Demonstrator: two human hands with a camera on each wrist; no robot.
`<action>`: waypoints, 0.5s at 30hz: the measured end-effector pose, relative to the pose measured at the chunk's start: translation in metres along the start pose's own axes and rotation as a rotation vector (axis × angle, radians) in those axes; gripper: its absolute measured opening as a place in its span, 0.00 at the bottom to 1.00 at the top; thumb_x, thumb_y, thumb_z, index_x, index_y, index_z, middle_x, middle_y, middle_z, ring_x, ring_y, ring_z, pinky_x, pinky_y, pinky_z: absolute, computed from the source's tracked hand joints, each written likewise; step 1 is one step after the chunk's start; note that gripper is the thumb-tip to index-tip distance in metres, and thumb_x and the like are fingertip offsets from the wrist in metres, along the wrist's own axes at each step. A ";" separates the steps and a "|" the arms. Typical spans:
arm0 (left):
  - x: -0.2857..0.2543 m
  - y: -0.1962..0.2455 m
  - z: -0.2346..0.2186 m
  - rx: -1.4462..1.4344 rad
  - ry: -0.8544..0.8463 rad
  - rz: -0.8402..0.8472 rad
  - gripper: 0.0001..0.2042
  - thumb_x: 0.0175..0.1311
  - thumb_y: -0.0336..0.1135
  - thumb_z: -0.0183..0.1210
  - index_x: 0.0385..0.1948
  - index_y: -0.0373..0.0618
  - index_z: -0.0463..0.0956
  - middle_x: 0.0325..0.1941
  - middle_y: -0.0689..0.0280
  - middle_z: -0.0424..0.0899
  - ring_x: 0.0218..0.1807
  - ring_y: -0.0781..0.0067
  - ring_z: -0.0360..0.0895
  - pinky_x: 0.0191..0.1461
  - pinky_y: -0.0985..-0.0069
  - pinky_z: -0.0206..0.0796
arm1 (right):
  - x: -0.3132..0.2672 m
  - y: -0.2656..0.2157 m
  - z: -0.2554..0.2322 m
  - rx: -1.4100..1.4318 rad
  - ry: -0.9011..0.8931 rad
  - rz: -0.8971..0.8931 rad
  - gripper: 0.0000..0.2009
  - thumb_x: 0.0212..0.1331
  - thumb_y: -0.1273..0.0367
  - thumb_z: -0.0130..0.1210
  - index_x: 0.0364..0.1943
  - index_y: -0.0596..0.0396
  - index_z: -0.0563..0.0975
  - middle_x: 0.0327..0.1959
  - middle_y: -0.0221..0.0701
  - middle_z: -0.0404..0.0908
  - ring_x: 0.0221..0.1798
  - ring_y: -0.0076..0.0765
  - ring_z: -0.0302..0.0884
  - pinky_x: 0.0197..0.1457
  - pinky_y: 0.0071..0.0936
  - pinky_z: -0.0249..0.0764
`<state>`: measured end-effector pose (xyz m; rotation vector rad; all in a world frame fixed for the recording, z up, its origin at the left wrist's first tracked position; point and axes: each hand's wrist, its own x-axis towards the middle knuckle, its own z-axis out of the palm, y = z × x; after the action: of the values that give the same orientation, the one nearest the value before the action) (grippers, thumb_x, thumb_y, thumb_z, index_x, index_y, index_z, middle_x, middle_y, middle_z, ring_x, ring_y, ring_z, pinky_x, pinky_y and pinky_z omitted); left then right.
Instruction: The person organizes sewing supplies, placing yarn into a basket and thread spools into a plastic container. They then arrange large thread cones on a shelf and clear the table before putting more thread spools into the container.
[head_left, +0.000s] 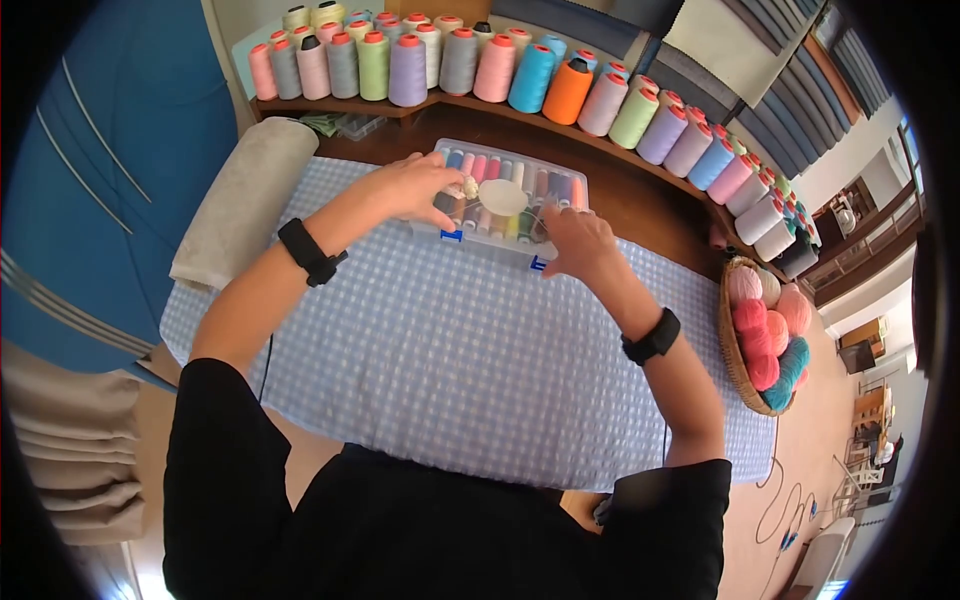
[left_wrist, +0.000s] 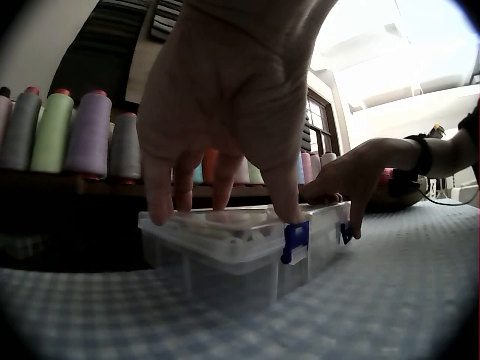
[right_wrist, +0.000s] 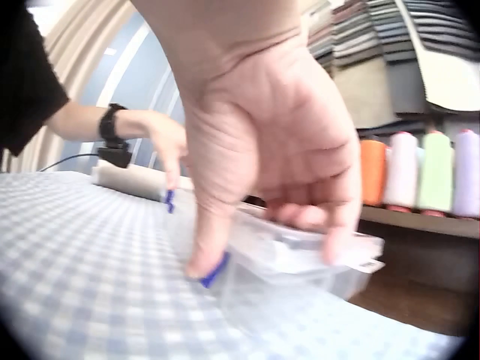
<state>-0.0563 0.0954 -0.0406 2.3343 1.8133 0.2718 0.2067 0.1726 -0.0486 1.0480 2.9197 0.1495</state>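
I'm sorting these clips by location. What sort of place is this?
Probably a sewing or fabric workshop: big cones of thread line a curved shelf, fabric swatches hang behind, and a basket holds balls of yarn.

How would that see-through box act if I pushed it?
The box probably stays stiff, as its plastic looks hard and straight-edged. It might feel heavy, being packed with spools. Low and wide, it seems unlikely to tip.
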 end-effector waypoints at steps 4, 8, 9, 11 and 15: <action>-0.022 0.023 0.016 0.219 0.088 -0.013 0.32 0.37 0.39 0.71 0.50 0.47 0.69 0.51 0.56 0.67 0.53 0.51 0.67 0.54 0.61 0.65 | 0.001 0.000 -0.019 0.197 -0.225 -0.012 0.32 0.34 0.51 0.68 0.43 0.55 0.71 0.37 0.39 0.80 0.44 0.48 0.77 0.46 0.41 0.74; -0.019 0.014 0.005 0.057 0.024 0.047 0.28 0.39 0.33 0.67 0.49 0.44 0.70 0.51 0.57 0.71 0.54 0.54 0.69 0.53 0.63 0.67 | -0.013 -0.025 -0.025 -0.021 -0.038 0.024 0.28 0.35 0.51 0.68 0.39 0.53 0.74 0.36 0.37 0.80 0.42 0.44 0.79 0.42 0.39 0.75; -0.019 0.005 0.003 -0.083 -0.002 0.153 0.25 0.42 0.31 0.64 0.48 0.43 0.71 0.51 0.57 0.73 0.54 0.54 0.70 0.53 0.64 0.67 | -0.014 -0.033 -0.027 -0.020 0.080 -0.035 0.26 0.38 0.53 0.67 0.39 0.54 0.74 0.35 0.37 0.80 0.40 0.43 0.79 0.40 0.37 0.75; -0.015 -0.007 0.000 -0.103 0.025 0.136 0.21 0.44 0.28 0.60 0.47 0.44 0.74 0.50 0.56 0.75 0.52 0.53 0.72 0.53 0.65 0.67 | -0.011 -0.057 -0.030 -0.016 0.242 -0.141 0.20 0.45 0.57 0.63 0.39 0.53 0.73 0.32 0.33 0.79 0.37 0.40 0.79 0.35 0.35 0.75; -0.013 -0.010 -0.001 -0.163 0.053 -0.008 0.16 0.48 0.23 0.50 0.40 0.45 0.80 0.44 0.51 0.79 0.46 0.51 0.76 0.52 0.65 0.68 | 0.020 -0.097 -0.007 -0.034 0.323 -0.253 0.15 0.47 0.63 0.61 0.36 0.54 0.74 0.31 0.32 0.78 0.35 0.38 0.80 0.32 0.35 0.75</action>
<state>-0.0693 0.0849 -0.0430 2.2278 1.7517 0.4659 0.1296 0.1101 -0.0518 0.6959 3.2891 0.3916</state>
